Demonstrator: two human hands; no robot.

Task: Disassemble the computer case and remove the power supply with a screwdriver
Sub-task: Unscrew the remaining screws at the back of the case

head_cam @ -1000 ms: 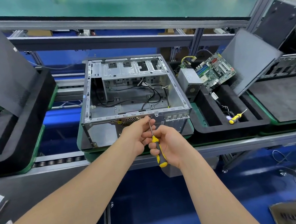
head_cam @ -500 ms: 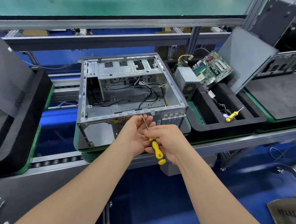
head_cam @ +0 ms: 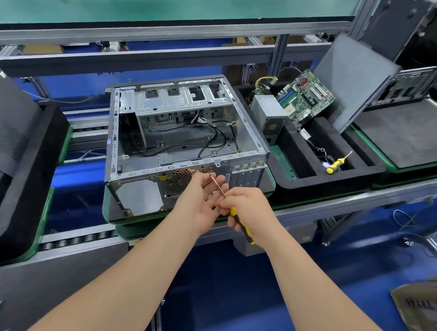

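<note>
**Right hand and tool.** The fingers (head_cam: 234, 195) of the right hand (head_cam: 249, 211) are curled tight round the yellow-and-black handle of the screwdriver (head_cam: 233, 212). Its shaft slants up and leftward toward the rear panel of the computer case (head_cam: 136, 194).

**Left hand.** The left hand (head_cam: 203, 204) meets the shaft near its tip. Thumb and forefinger close on it, and the other fingers are loosely bent. Whether a screw lies between them cannot be told. Both hands sit just in front of the case, beside its round fan grille (head_cam: 178, 181).

**Case.** It lies on a green pallet (head_cam: 105, 202) on the counter (head_cam: 330, 202), open side up, with loose black cables (head_cam: 215, 134) inside.

**Right of the case.** The power supply (head_cam: 267, 114), a grey box, is out of the case. It leans in a black foam tray (head_cam: 298, 179) just beside the case and touches a green motherboard (head_cam: 306, 98). A second screwdriver (head_cam: 337, 164) lies in the same tray, nearer the front. A grey side panel (head_cam: 352, 80) leans further right.
</note>
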